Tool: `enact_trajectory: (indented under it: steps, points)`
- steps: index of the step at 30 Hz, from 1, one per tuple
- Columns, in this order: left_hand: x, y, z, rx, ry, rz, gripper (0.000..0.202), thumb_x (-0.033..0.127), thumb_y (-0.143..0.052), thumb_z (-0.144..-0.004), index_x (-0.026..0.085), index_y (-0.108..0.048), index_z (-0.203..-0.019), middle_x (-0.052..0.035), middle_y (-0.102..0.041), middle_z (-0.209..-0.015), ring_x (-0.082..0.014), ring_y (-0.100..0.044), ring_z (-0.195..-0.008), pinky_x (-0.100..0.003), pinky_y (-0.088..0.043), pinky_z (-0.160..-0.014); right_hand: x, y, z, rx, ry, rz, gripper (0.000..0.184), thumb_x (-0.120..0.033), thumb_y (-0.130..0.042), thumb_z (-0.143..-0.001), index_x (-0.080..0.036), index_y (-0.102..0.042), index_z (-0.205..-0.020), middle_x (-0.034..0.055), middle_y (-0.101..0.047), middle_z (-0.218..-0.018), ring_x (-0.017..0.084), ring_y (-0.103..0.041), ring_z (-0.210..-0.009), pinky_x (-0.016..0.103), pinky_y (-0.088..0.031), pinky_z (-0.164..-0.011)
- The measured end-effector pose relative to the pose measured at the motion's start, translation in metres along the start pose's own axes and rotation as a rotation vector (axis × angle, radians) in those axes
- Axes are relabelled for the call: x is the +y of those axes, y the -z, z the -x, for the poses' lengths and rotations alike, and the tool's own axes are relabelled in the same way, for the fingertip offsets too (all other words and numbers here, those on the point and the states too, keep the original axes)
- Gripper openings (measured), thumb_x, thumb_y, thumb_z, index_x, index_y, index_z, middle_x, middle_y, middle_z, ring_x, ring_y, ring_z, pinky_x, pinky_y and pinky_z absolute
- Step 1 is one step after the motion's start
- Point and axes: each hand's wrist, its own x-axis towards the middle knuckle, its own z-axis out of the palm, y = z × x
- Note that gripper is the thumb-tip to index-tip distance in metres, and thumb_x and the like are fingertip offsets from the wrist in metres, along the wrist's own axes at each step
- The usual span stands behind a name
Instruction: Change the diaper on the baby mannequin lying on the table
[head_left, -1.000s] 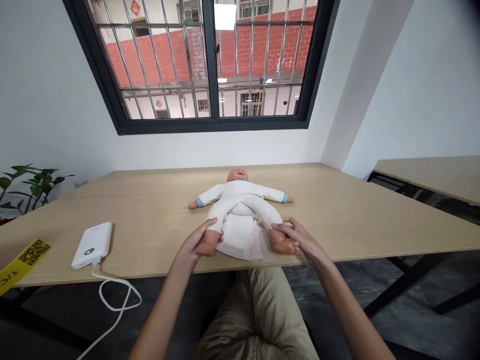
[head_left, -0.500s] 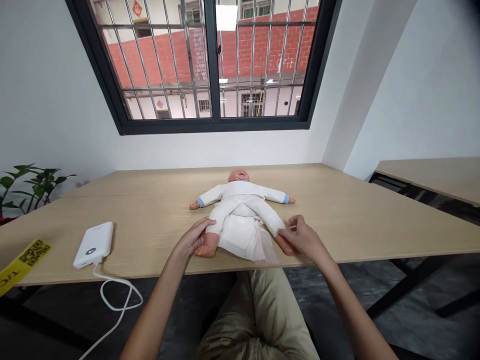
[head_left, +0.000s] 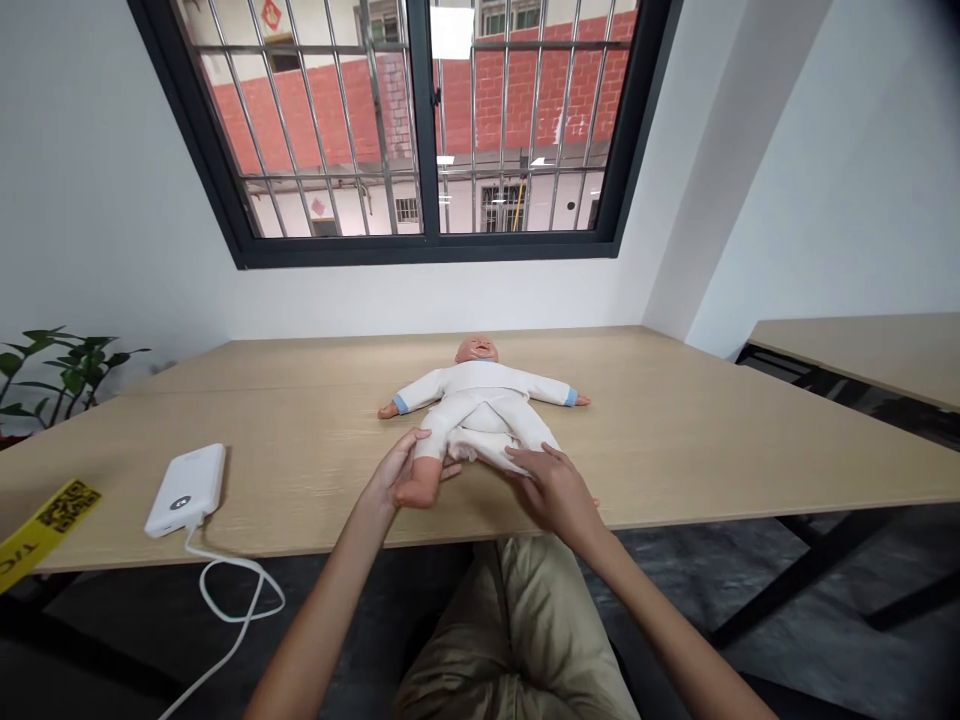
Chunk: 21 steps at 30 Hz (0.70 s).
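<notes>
A baby doll (head_left: 484, 378) lies on its back on the wooden table, head toward the window, in a white top with blue cuffs and white leggings. My left hand (head_left: 394, 475) is wrapped around its lower leg at the left, thumb on top, with fingertips showing on the inner side. Between the legs is a white diaper (head_left: 480, 447), folded up and bunched. My right hand (head_left: 555, 490) lies over the doll's other lower leg, its fingers closed on the diaper's edge beside that leg. That hand hides most of the foot there.
A white power bank (head_left: 187, 488) with a white cable (head_left: 244, 610) lies at the table's left, near a yellow tag (head_left: 49, 530). A plant (head_left: 67, 370) stands at the far left. The table's front edge (head_left: 465, 535) runs just before my lap. Behind is a barred window (head_left: 427, 130).
The diaper's loose lower part, spread toward the table edge before, is now folded up between the legs. My right hand moved left and inward from the foot. My left hand's fingers reach under the leg.
</notes>
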Motion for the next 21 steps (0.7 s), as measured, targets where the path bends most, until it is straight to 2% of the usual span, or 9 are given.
enact_trajectory:
  steps: [2,5,10,12,14,15,17,19,21]
  points:
    - [-0.001,0.005,0.000,0.011,0.014,-0.008,0.045,0.020,-0.052,-0.086,0.008,-0.051,-0.129,-0.0131,-0.074,-0.092,-0.0237,-0.072,-0.077,-0.046,-0.056,-0.089,0.004,0.007,0.000,0.027,0.025,-0.009,0.036,-0.011,-0.046,-0.089,-0.018,-0.063,-0.120,0.0100,-0.068,-0.118,0.025,-0.066,-0.106,0.048,-0.046,-0.103]
    - [-0.002,0.006,-0.004,0.046,-0.007,0.008,0.041,0.018,-0.052,-0.087,0.009,-0.051,-0.127,-0.0110,-0.073,-0.087,-0.0227,-0.072,-0.075,-0.046,-0.056,-0.089,0.003,0.017,0.005,0.073,0.107,0.068,0.039,-0.007,-0.043,-0.087,-0.017,-0.064,-0.118,0.0106,-0.069,-0.116,0.025,-0.066,-0.105,0.047,-0.046,-0.103]
    - [-0.007,0.004,-0.013,0.097,0.001,0.011,0.034,0.017,-0.050,-0.089,0.010,-0.051,-0.123,-0.0073,-0.070,-0.079,-0.0178,-0.068,-0.063,-0.041,-0.060,-0.081,-0.007,0.034,0.013,0.159,0.180,0.169,0.039,-0.005,-0.041,-0.087,-0.019,-0.064,-0.117,0.0090,-0.069,-0.114,0.022,-0.065,-0.106,0.043,-0.043,-0.104]
    - [-0.011,0.004,-0.011,0.070,-0.029,-0.021,0.041,0.017,-0.054,-0.087,0.014,-0.048,-0.128,-0.0068,-0.070,-0.085,-0.0183,-0.068,-0.065,-0.044,-0.060,-0.080,-0.011,0.041,0.010,0.165,0.140,0.165,0.037,-0.007,-0.042,-0.088,-0.020,-0.064,-0.114,0.0084,-0.070,-0.109,0.022,-0.066,-0.101,0.043,-0.042,-0.104]
    - [-0.015,0.005,-0.004,0.037,-0.090,-0.086,0.055,0.016,-0.060,-0.082,0.025,-0.044,-0.134,-0.0057,-0.070,-0.098,-0.0188,-0.069,-0.068,-0.048,-0.059,-0.080,-0.012,0.046,0.000,0.152,0.087,0.149,0.032,-0.008,-0.043,-0.089,-0.020,-0.066,-0.106,0.0083,-0.072,-0.098,0.023,-0.066,-0.092,0.042,-0.042,-0.100]
    - [-0.016,0.005,0.001,0.024,-0.133,-0.131,0.061,0.016,-0.063,-0.080,0.030,-0.043,-0.136,-0.0051,-0.069,-0.107,-0.0188,-0.070,-0.072,-0.047,-0.058,-0.081,-0.012,0.049,-0.008,0.145,0.066,0.140,0.029,-0.010,-0.043,-0.089,-0.020,-0.067,-0.101,0.0084,-0.072,-0.093,0.023,-0.065,-0.089,0.041,-0.042,-0.096]
    - [-0.017,0.004,0.010,0.020,-0.230,-0.238,0.063,0.013,-0.068,-0.075,0.033,-0.050,-0.133,-0.0042,-0.063,-0.127,-0.0195,-0.069,-0.092,-0.038,-0.056,-0.089,-0.009,0.052,-0.030,0.131,0.044,0.115,0.024,-0.012,-0.044,-0.090,-0.019,-0.067,-0.095,0.0090,-0.071,-0.088,0.025,-0.063,-0.087,0.039,-0.043,-0.089]
    - [-0.015,0.000,0.016,0.056,-0.325,-0.359,0.058,0.011,-0.073,-0.070,0.028,-0.060,-0.124,-0.0032,-0.057,-0.138,-0.0204,-0.059,-0.117,-0.026,-0.049,-0.096,-0.002,0.054,-0.058,0.109,0.053,0.063,0.023,-0.015,-0.044,-0.091,-0.019,-0.067,-0.095,0.0094,-0.070,-0.090,0.026,-0.062,-0.088,0.036,-0.042,-0.084]
    - [-0.008,-0.004,0.014,0.074,-0.368,-0.460,0.053,0.008,-0.077,-0.066,0.023,-0.066,-0.116,-0.0051,-0.059,-0.135,-0.0225,-0.049,-0.129,-0.021,-0.043,-0.101,0.007,0.052,-0.089,0.064,0.064,-0.023,0.024,-0.019,-0.042,-0.094,-0.019,-0.066,-0.097,0.0082,-0.069,-0.090,0.024,-0.062,-0.086,0.032,-0.041,-0.079]
